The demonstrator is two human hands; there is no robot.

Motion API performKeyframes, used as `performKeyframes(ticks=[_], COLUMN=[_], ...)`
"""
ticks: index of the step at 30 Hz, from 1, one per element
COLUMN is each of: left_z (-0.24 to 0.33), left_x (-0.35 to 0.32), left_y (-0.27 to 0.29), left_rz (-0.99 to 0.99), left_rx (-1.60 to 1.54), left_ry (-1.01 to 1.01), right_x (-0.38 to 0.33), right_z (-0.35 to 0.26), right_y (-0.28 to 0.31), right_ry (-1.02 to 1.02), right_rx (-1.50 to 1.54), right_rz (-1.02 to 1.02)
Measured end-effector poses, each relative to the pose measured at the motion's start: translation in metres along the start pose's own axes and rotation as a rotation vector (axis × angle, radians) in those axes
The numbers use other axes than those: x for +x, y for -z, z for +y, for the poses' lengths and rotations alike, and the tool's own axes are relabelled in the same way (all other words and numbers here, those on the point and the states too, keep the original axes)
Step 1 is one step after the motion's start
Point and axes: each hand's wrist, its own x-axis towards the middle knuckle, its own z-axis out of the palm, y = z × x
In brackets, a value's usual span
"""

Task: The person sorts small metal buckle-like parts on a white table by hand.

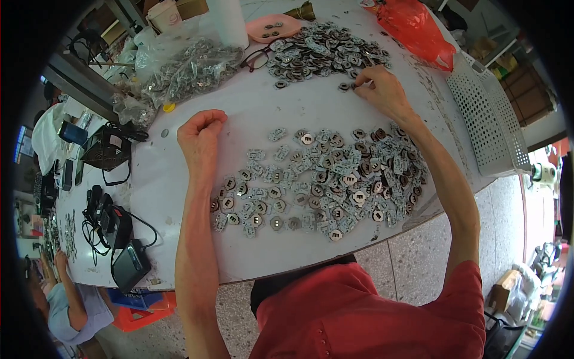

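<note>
My right hand (385, 96) reaches to the front edge of a far heap of small dark metal parts (326, 51). Its thumb and fingers pinch a small round metal part (354, 86), mostly covered by the fingertips. Another loose round part (343, 87) lies just left of them. My left hand (200, 131) rests at the left with its fingers curled closed; whatever may be inside is hidden. Nearer to me, between my forearms, spreads a broad layer of small parts (335, 179), round metal discs set in pale, speckled plates.
Plastic bags of metal parts (197, 69), eyeglasses (257, 60) and a pink dish (272, 27) lie at the far side. A white perforated basket (487, 113) and red bag (412, 30) stand right. Black adapters with cables (113, 224) lie left. Another person (78, 311) sits lower left.
</note>
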Motion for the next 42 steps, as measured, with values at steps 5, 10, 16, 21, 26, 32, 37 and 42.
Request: performKeyframes(ticks=[5, 10, 16, 21, 26, 32, 37, 42], left_z=[0.0, 0.0, -0.001, 0.0, -0.001, 0.001, 0.0, -0.001], left_x=[0.0, 0.0, 0.001, 0.001, 0.0, 0.0, 0.001, 0.001], left_y=[-0.001, -0.001, -0.001, -0.002, 0.0, 0.0, -0.003, 0.002], left_rz=[0.003, 0.0, -0.003, -0.012, -0.008, -0.001, -0.014, 0.003], left_rx=[0.022, 0.019, -0.002, 0.017, 0.018, 0.033, 0.029, 0.021], left_ry=[-0.008, -0.015, -0.013, -0.012, 0.0, -0.007, -0.006, 0.004], right_x=[-0.002, -0.002, -0.007, -0.021, -0.057, -0.013, 0.012, -0.003], right_z=[-0.001, 0.0, -0.022, -0.043, -0.083, -0.038, 0.013, 0.002], right_y=[0.005, -0.004, -0.007, -0.014, 0.001, -0.006, -0.01, 0.011], right_ry=[-0.013, 0.092, 0.153, 0.358, 0.435, 0.203, 0.036, 0.075], right_rx=[0.156, 0.097, 0.182, 0.025, 0.177, 0.116, -0.105, 0.148], right_rz=[0.009, -0.097, -0.09, -0.097, -0.301, -0.116, 0.09, -0.124])
